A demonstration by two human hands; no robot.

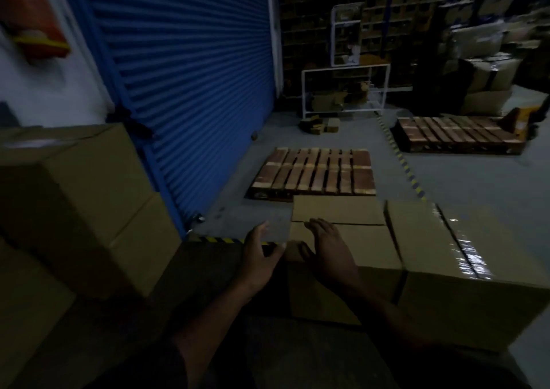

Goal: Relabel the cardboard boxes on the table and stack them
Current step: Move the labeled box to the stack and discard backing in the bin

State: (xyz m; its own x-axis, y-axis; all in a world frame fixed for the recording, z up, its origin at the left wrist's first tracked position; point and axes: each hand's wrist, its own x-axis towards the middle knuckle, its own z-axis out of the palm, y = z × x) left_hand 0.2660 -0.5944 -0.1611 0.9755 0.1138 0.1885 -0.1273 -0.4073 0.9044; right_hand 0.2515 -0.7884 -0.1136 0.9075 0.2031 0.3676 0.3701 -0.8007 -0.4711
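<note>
A plain cardboard box (351, 240) stands in front of me, its top flaps closed along a middle seam. My right hand (330, 249) lies flat on its top near the left corner, fingers spread. My left hand (259, 254) is at the box's left edge, fingers loosely extended, thumb by the corner; it holds nothing. A second box (464, 254), sealed with shiny clear tape, stands against the first on the right. A stack of larger boxes (83, 198) rises at my left.
A blue roller shutter (190, 76) fills the wall behind. Two wooden pallets (315, 174) (458, 135) lie on the grey floor beyond the boxes. Yellow-black floor tape (404, 162) runs between them. White racks (345, 91) and dark shelving stand at the back.
</note>
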